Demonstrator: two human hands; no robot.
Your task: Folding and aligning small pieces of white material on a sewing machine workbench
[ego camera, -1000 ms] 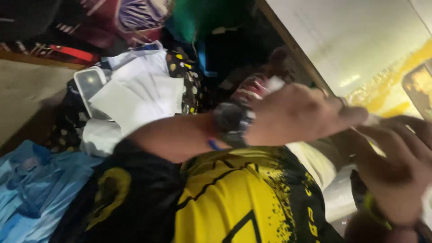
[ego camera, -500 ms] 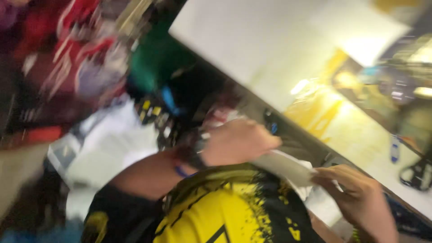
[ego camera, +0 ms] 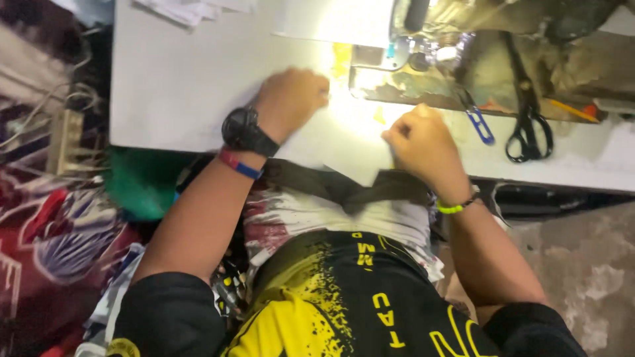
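My left hand (ego camera: pixel 291 99) rests knuckles-up on a white piece of fabric (ego camera: pixel 337 142) spread over the white sewing table (ego camera: pixel 172 79), fingers curled onto the cloth. My right hand (ego camera: pixel 423 142) pinches the same fabric near its front edge, just before the sewing machine (ego camera: pixel 456 39). The cloth hangs off the table's edge into my lap, over dark and white printed cloth (ego camera: pixel 311 211). A black watch and a red-blue band sit on my left wrist, a yellow-green band on my right.
Black scissors (ego camera: pixel 528 125) and small blue-handled snips (ego camera: pixel 477 119) lie on the table right of my right hand. Loose white pieces (ego camera: pixel 192 8) lie at the table's far left. Piled coloured garments (ego camera: pixel 59 225) and green cloth (ego camera: pixel 139 182) are at left.
The view has swung from the garment pile up to the sewing table. Both hands have carried the white fabric onto the tabletop before the machine.
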